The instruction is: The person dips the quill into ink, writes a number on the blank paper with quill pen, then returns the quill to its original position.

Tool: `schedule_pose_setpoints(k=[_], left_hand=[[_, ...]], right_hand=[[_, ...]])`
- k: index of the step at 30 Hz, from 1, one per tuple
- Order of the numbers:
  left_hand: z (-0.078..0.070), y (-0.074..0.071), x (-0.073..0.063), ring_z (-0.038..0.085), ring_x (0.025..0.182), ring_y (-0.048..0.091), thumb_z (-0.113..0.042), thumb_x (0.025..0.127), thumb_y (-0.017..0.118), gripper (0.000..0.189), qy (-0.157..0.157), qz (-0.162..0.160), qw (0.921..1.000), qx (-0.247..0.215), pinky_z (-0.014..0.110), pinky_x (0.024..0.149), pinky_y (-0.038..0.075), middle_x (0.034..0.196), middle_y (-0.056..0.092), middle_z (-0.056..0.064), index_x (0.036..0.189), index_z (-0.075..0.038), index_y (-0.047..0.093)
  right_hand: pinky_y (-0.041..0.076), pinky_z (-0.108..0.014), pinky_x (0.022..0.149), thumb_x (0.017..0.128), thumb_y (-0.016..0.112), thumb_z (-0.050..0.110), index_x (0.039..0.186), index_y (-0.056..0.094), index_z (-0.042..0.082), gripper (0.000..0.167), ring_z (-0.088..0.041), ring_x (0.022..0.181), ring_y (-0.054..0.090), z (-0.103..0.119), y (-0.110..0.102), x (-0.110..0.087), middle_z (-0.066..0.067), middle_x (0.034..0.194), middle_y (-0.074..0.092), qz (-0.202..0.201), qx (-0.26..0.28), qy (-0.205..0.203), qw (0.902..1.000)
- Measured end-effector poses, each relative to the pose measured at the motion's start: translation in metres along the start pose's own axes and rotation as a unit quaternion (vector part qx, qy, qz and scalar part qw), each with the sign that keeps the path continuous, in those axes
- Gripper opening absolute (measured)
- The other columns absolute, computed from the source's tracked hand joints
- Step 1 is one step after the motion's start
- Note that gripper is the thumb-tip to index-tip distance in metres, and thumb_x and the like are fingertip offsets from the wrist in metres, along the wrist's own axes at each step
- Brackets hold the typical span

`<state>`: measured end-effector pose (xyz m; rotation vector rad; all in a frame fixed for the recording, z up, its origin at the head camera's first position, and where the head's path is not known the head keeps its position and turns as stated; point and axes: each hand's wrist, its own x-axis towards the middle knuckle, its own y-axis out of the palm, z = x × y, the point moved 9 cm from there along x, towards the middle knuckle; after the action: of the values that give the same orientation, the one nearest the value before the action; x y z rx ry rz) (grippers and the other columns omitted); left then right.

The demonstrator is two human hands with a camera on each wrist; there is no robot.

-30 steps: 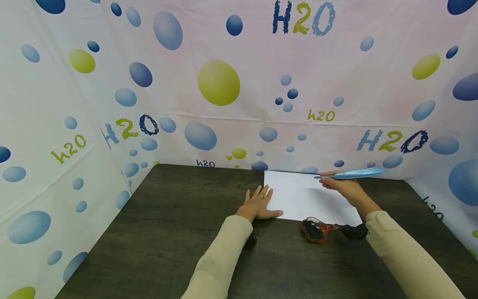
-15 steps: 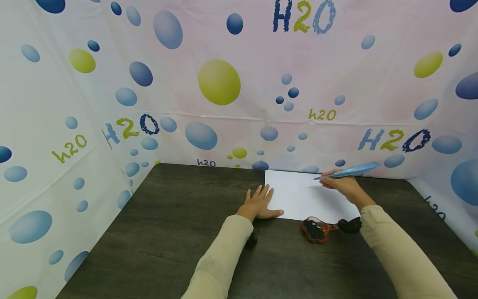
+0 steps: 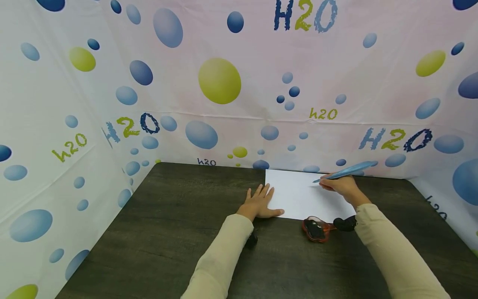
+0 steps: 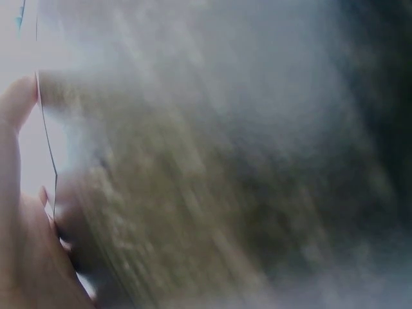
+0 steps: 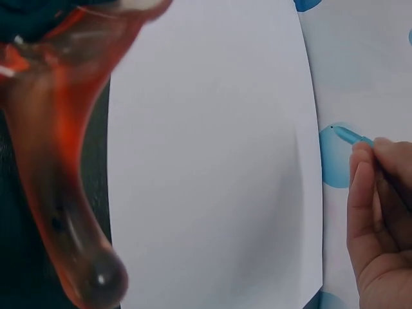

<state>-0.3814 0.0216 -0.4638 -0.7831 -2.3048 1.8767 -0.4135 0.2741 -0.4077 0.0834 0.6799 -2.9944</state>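
A sheet of white paper (image 3: 295,193) lies on the dark table. My left hand (image 3: 257,205) rests flat on the paper's left edge with its fingers spread; the left wrist view shows part of this hand (image 4: 26,238) at its left side. My right hand (image 3: 345,189) pinches a blue feather pen (image 3: 349,170) over the paper's upper right part, feather end pointing up and right. In the right wrist view the pen's tip (image 5: 347,134) sticks out past the fingers; whether it touches the paper I cannot tell. No marks show on the paper.
Sunglasses with an orange frame (image 3: 315,229) and dark lenses lie at the paper's near edge, close to my right wrist. Dark wood-look table (image 3: 168,224) extends to the left. Behind it hangs a white bubble-print backdrop (image 3: 179,83).
My right hand and forearm have shifted slightly left, and the feather pen has tilted more, its tip lower and its feather end higher. My left hand has stayed in place.
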Motion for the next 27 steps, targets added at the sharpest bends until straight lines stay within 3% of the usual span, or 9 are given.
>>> schedule_pose_setpoints(k=[13,27], left_hand=[[-0.001,-0.001,-0.001,0.019,0.148,-0.004,-0.071,0.089,0.039,0.089,-0.001,0.001,1.0000,0.000,0.053,0.118,-0.004,0.162,-0.003,-0.003,0.156,-0.024,0.004],[-0.001,-0.001,-0.001,0.019,0.148,-0.005,-0.072,0.089,0.039,0.089,-0.003,0.004,1.0000,0.005,0.053,0.118,-0.004,0.162,-0.005,-0.004,0.156,-0.025,0.002]], right_hand=[[0.057,-0.030,0.080,0.092,0.064,0.012,0.126,0.054,-0.015,0.045,0.000,0.069,0.067,-0.011,0.001,0.005,0.010,0.077,0.068,-0.040,0.025,0.061,0.9970],[0.058,-0.022,0.070,0.091,0.064,0.007,0.124,0.054,-0.017,0.041,0.001,0.064,0.064,-0.011,0.004,0.010,0.010,0.071,0.066,-0.056,0.037,0.070,0.9953]])
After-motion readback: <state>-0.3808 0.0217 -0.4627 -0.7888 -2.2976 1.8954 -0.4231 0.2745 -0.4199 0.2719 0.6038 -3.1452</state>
